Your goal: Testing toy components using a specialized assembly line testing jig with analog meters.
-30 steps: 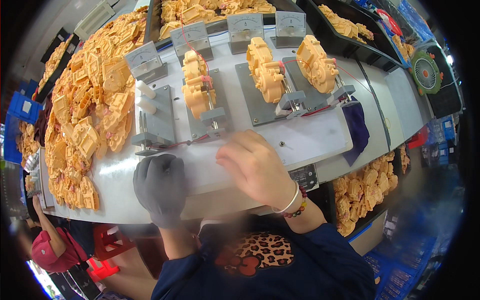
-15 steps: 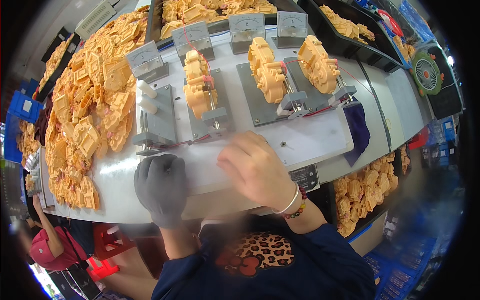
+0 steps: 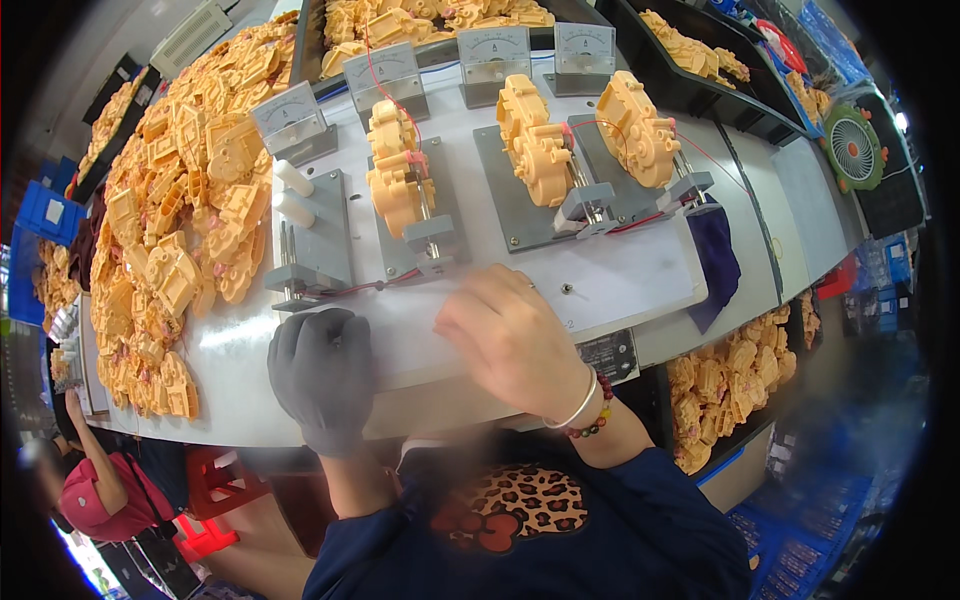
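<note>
Nearest to me, lower centre of frame, I see the dark blue shirt (image 3: 650,530) w/ a leopard-print patch. Lower right is a black crate (image 3: 735,443) w/ yellow parts inside.

Left of centre is the L hand (image 3: 322,375) in a grey glove, near the front edge of the table (image 3: 240,370). Its fingers are folded inward like a fist; I cannot tell if smth is inside. The R hand (image 3: 515,340), bare, w/ a silver bangle (image 3: 576,402) and beads at the wrist, is at centre, over the white board (image 3: 640,285). Its fingers are bent and close together; the tips are partly hidden, so I cannot tell if they pinch smth.

A bit farther, in upper centre, three yellow gearboxes (image 3: 545,175) sit on grey stands (image 3: 495,180) w/ metal pins and red wires. The leftmost stand (image 3: 325,230) carries two white pegs (image 3: 293,208). A purple cloth (image 3: 715,265) lies at the board's right end.

Behind them is a row of four meters (image 3: 494,45). A big pile (image 3: 175,200) of similar yellow parts fills upper left; more are in black trays (image 3: 740,100) at top centre and upper right. Far right, a green fan (image 3: 855,145); far lower left, a person in red (image 3: 105,500).
</note>
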Available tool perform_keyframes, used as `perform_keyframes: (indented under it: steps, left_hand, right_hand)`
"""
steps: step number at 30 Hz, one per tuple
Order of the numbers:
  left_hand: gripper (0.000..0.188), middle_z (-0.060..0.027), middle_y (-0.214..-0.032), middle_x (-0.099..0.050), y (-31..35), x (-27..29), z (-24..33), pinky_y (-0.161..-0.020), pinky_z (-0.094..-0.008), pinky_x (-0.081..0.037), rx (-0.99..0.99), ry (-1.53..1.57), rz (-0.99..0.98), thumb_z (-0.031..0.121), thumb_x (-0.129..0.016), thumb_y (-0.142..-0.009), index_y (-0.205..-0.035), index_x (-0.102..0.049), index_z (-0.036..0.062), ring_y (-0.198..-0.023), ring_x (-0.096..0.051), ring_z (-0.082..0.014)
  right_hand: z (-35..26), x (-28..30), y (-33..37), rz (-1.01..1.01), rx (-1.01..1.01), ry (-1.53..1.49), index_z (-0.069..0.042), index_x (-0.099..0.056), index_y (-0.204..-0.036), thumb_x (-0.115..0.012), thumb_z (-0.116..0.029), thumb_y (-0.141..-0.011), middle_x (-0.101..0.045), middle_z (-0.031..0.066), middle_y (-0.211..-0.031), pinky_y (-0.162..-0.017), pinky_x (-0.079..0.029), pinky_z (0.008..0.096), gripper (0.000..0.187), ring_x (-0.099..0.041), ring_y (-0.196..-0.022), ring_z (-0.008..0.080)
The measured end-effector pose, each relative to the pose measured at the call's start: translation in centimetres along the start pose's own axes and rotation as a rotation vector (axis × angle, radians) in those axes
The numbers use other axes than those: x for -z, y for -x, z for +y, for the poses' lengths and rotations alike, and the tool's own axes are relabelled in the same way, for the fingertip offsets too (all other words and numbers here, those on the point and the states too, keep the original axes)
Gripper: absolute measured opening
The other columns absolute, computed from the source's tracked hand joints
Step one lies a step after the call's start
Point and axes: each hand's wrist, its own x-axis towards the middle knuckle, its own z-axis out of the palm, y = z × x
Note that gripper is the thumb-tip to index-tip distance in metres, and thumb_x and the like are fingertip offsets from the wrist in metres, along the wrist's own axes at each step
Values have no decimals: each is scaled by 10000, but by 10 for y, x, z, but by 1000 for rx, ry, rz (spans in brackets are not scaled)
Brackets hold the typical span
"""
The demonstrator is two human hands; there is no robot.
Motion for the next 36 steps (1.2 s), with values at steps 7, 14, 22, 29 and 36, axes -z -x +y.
perform_keyframes:
  steps: [7,14,22,29,36]
  left_hand:
    - [25,-79,-737,-621,0,-1,0,-673,-412,-472,1,-2,3,85,-675,-720,-726,-651,81,-702,-585,-301]
    - [29,-76,-724,-616,0,-2,1,-665,-410,-471,-10,0,12,86,-674,-720,-723,-645,82,-694,-582,-300]
    - [30,-72,-724,-615,0,-1,0,-660,-408,-470,-27,-2,15,83,-673,-715,-723,-644,82,-691,-579,-296]
    - [25,-74,-732,-619,1,-1,0,-660,-406,-470,-12,0,11,85,-672,-713,-723,-650,82,-698,-582,-296]
    - [24,-74,-733,-619,1,0,0,-667,-407,-470,-10,-8,-1,92,-672,-715,-730,-656,84,-698,-580,-300]
  right_hand:
    - [0,-1,0,42,-10,-42,-53,-590,-837,-698,-78,-750,-573,128,-853,-745,-458,417,141,-557,-800,326]
    - [4,0,-3,6,52,-29,-54,-562,-798,-678,-83,-712,-563,114,-811,-739,-454,409,147,-556,-792,316]
    - [0,1,-3,10,40,-37,-51,-561,-796,-672,-63,-714,-570,116,-817,-740,-458,409,138,-561,-793,318]
    - [2,-1,-2,64,27,-65,-45,-584,-822,-663,-40,-746,-585,126,-824,-722,-467,412,110,-566,-776,328]
    - [1,-1,-2,90,20,-94,-41,-584,-809,-672,-33,-737,-576,122,-781,-690,-465,405,114,-562,-742,327]
